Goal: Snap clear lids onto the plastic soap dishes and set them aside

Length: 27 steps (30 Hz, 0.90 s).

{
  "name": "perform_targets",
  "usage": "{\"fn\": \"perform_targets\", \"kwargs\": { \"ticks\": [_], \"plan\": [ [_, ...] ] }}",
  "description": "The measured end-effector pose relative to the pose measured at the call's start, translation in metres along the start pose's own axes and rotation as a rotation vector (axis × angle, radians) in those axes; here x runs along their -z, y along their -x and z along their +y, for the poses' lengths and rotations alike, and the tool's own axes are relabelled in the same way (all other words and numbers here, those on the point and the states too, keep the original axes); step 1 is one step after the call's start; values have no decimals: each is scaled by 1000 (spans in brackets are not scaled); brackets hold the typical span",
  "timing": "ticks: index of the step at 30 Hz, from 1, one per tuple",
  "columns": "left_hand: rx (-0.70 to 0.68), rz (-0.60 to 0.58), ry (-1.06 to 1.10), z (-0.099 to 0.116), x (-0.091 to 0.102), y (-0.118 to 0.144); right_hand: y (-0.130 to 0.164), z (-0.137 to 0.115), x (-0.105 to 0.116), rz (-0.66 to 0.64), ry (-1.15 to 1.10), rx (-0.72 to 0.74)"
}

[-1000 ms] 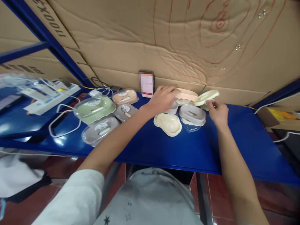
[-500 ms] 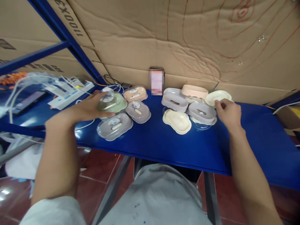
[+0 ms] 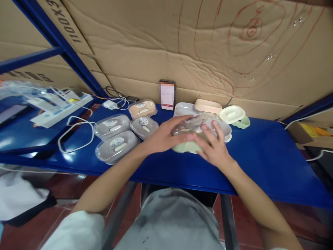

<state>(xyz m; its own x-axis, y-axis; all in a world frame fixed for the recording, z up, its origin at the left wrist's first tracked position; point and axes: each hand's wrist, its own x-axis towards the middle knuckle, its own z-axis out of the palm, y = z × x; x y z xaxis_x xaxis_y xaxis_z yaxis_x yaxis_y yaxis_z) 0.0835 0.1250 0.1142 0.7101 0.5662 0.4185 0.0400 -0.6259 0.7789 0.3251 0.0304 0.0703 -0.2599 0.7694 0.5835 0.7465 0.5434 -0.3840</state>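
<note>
My left hand (image 3: 164, 136) grips the left end of a green soap box (image 3: 187, 147) with a clear lid, thumb below and fingers over the top. At the other end, my right hand (image 3: 216, 147) has its fingers on the same box, bent and somewhat spread. Both hands hide part of it, so I cannot tell how far the lid is seated. Behind it are a grey tray (image 3: 184, 108), a peach tray (image 3: 208, 105) and another grey one (image 3: 225, 129). A cream dish (image 3: 232, 114) rests partly over a green piece (image 3: 244, 122) on the right.
Lidded soap boxes stand on the left of the blue table (image 3: 156, 170): a peach one (image 3: 142, 109) and several grey ones (image 3: 117, 146). A phone (image 3: 167, 95) leans against the cardboard. A white cable (image 3: 75, 150) and a power strip (image 3: 62, 110) lie further left.
My left hand has carried the green soap box from the left group to the right. My right hand has let go of the cream dish and come to the green box.
</note>
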Motion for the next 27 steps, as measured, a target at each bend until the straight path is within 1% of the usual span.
{"fn": "perform_targets", "kwargs": {
  "ticks": [2, 4, 6, 8, 10, 12, 13, 15, 18, 20, 23, 25, 27],
  "plan": [
    [41, 40, 49, -6, -21, -20, -3, 10, 9, 100, 0, -69],
    [71, 71, 71, -6, -38, -36, -7, 20, 17, 222, -11, -129],
    [70, 127, 131, -2, -49, -50, -10, 27, 22, 330, -11, -181],
    [27, 185, 181, 4, -53, -64, -9, 31, 26, 409, 7, -235],
    [-48, 220, 100, 4, -49, -81, -7, 38, 32, 451, 49, -262],
    [-106, 226, -93, -2, -39, -102, -4, 47, 39, 474, 119, -293],
    [-115, 207, -185, -8, -32, -114, -3, 52, 44, 480, 161, -319],
    [-94, 126, -291, -21, -20, -135, -2, 65, 51, 491, 250, -372],
    [-7, 7, -397, -36, -10, -155, -2, 83, 57, 531, 384, -379],
    [55, -58, -477, -42, -10, -159, -2, 95, 57, 575, 436, -364],
    [104, -134, -593, -44, -14, -157, -1, 105, 54, 624, 456, -349],
    [113, -111, -638, -41, -17, -152, 0, 106, 51, 627, 461, -320],
    [64, -61, -618, -34, -23, -144, 1, 101, 49, 625, 464, -272]
  ]
}}
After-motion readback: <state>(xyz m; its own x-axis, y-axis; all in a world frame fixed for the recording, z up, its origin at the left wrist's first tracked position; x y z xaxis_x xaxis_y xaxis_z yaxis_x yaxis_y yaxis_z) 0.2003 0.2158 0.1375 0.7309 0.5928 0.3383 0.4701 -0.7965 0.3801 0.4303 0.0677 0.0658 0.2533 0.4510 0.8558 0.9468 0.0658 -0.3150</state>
